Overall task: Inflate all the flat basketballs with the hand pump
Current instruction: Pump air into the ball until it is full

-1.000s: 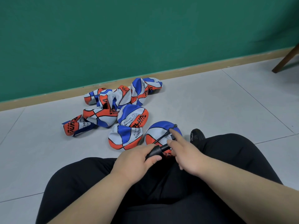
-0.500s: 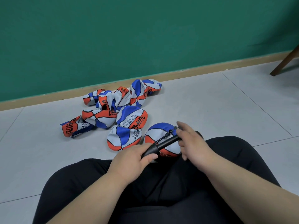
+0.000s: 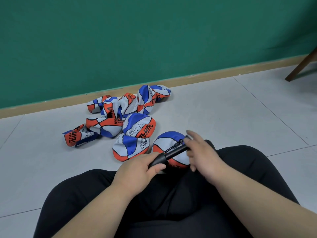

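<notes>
The left hand (image 3: 137, 166) is clasping the handle of the one black hand pump (image 3: 171, 152) and the right hand (image 3: 204, 157) is pinching its far end, over one basketball (image 3: 164, 143) on the floor (image 3: 223, 117) beside a heap of flat basketballs (image 3: 120, 121) too tangled to count.

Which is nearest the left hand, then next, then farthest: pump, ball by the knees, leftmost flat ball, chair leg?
1. Pump, held in the left hand.
2. Ball by the knees, just beyond the hand.
3. Leftmost flat ball, on the floor.
4. Chair leg, far right by the wall.
</notes>
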